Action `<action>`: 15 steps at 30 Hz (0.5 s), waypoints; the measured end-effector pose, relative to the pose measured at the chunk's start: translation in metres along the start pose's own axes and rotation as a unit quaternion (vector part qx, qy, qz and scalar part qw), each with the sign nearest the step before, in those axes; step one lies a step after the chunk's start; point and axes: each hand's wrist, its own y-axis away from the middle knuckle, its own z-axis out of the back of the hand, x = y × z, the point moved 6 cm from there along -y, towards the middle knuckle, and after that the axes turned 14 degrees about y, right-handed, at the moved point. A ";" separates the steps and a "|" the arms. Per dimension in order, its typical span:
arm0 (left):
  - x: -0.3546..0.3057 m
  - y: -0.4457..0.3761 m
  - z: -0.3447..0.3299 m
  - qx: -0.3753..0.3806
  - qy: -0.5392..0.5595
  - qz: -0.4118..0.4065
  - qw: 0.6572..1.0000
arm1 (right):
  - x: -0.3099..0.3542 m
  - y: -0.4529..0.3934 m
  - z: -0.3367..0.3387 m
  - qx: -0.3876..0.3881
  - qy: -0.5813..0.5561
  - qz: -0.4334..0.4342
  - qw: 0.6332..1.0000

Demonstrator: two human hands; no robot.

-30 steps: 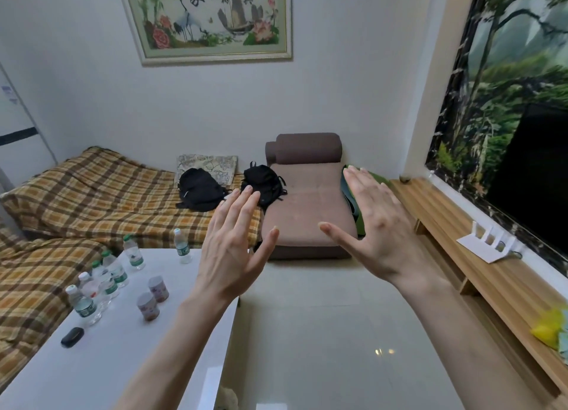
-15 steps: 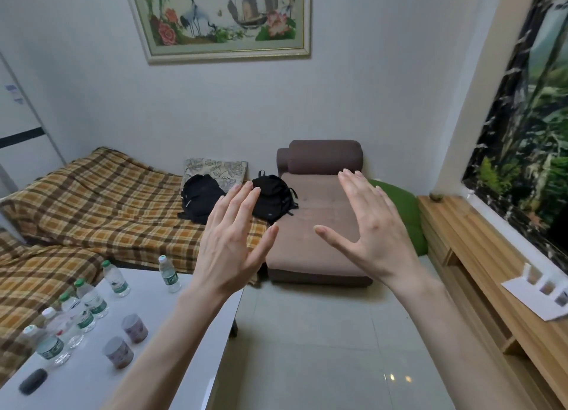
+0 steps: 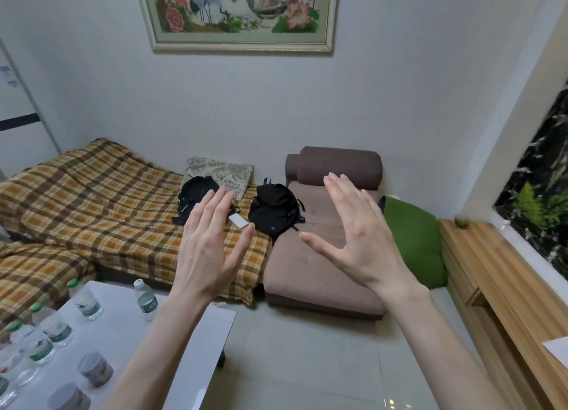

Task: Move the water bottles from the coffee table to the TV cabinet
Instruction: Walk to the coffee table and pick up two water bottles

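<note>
Room view shifted rightward since earlier, water bottles point(image 3: 87, 302) now crowded at 8 o'clock on white tabletop point(image 3: 196, 342), several cut off by frame edge, left hand point(image 3: 209, 250) and right hand point(image 3: 356, 240) raised, fingers spread wide, empty, wooden TV cabinet point(image 3: 504, 286) at 3 o'clock, partly cropped

Home living room. A plaid-covered sofa point(image 3: 92, 213) and a brown chaise point(image 3: 319, 256) are set against a white wall; a framed picture point(image 3: 236, 13) is hung above. A white coffee table point(image 3: 196, 357), a wooden TV cabinet point(image 3: 491, 280) and a tiled floor point(image 3: 307, 363) are seen.
</note>
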 end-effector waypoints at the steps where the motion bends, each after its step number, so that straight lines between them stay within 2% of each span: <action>1: 0.011 -0.009 -0.008 -0.001 -0.002 0.005 1.000 | -0.005 -0.013 -0.012 0.005 -0.001 0.005 1.000; 9: 0.103 -0.085 -0.043 -0.039 -0.018 0.056 0.998 | -0.038 -0.127 -0.105 0.024 -0.031 0.026 0.999; 15: 0.163 -0.117 -0.055 -0.054 -0.051 0.086 0.994 | -0.027 -0.191 -0.170 0.036 -0.059 0.069 0.995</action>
